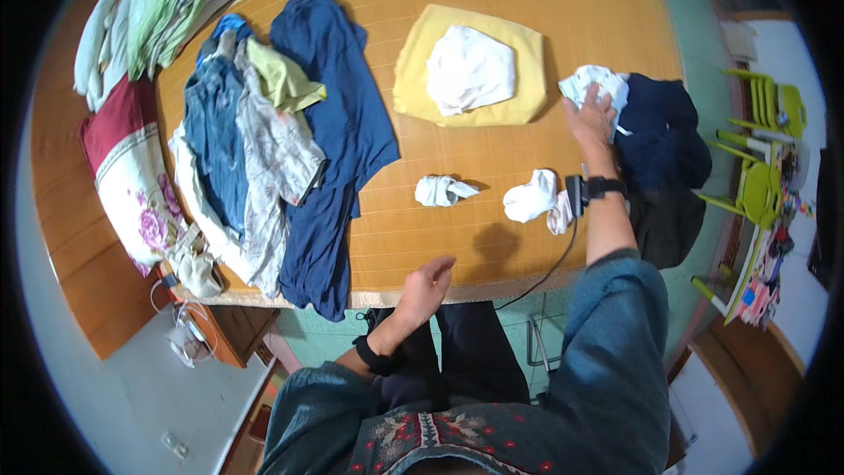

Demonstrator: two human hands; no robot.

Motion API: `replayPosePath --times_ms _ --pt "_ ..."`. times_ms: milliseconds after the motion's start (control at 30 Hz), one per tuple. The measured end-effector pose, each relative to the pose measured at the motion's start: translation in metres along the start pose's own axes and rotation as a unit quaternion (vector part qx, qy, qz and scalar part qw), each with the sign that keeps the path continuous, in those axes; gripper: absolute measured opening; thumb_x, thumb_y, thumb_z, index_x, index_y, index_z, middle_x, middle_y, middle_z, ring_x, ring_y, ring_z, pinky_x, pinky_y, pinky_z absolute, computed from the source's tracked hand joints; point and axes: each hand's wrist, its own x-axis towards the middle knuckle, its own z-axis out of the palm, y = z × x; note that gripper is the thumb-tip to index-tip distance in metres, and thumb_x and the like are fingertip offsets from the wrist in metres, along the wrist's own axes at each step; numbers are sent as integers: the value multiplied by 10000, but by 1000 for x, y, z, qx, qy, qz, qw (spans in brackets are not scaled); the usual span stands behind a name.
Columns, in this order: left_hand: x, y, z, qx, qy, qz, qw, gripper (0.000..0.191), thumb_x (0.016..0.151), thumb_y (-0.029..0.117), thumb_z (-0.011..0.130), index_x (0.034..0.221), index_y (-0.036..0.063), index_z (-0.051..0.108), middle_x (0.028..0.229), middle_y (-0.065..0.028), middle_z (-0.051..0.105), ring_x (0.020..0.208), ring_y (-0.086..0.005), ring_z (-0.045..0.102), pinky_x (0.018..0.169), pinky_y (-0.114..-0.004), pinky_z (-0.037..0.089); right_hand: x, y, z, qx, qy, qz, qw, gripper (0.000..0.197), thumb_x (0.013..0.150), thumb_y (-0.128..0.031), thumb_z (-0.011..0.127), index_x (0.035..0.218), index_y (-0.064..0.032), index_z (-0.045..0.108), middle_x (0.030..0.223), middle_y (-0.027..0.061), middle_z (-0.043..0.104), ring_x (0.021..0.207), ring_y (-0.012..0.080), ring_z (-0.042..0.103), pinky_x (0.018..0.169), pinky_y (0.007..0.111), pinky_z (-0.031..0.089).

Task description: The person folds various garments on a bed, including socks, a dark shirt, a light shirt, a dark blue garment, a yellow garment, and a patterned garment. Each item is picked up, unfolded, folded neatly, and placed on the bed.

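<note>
My right hand (591,117) reaches to the far right and rests on a crumpled white cloth (597,82), fingers spread over it. That cloth lies against a folded dark navy garment (663,132). Near the front edge of the bed mat, my left hand (425,290) hovers with its fingers slightly apart and nothing in it. Ahead of it lies a small rolled pale cloth (438,191), perhaps a sock. A white bundled cloth (533,196) and a smaller off-white one (560,214) sit just left of my right wrist. Beyond, a folded white cloth (471,69) rests on a folded yellow cloth (412,89).
Loose clothes, including dark blue trousers (330,112) and a patterned light garment (270,138), are heaped on the left. A floral pillow (135,201) and a green quilt (168,13) lie against the wooden headboard (62,211). Green chairs (758,185) stand off to the right.
</note>
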Motion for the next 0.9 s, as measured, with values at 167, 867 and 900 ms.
replayPosePath --times_ms 167,867,900 --pt "30 12 -13 74 -18 18 997 256 837 98 541 1077 20 584 943 -175 639 859 -257 638 734 -308 500 -9 8 18 -52 -23 -3 998 668 864 -461 417 1407 -155 178 1418 257 128 1226 451 257 983 491 308" --pt "168 -73 -308 145 434 62 887 230 717 140 519 888 -5 572 829 -238 581 797 -401 562 711 -458 446 -158 -102 3 223 -119 -204 946 222 804 -187 581 947 -20 615 817 155 638 774 221 626 690 305 475" --pt "164 -66 -305 134 406 67 901 244 713 144 520 896 -9 571 823 -243 580 790 -400 564 700 -453 448 -168 -125 1 221 -133 -213 942 224 808 -186 582 956 -21 616 817 151 641 769 212 625 688 299 475"
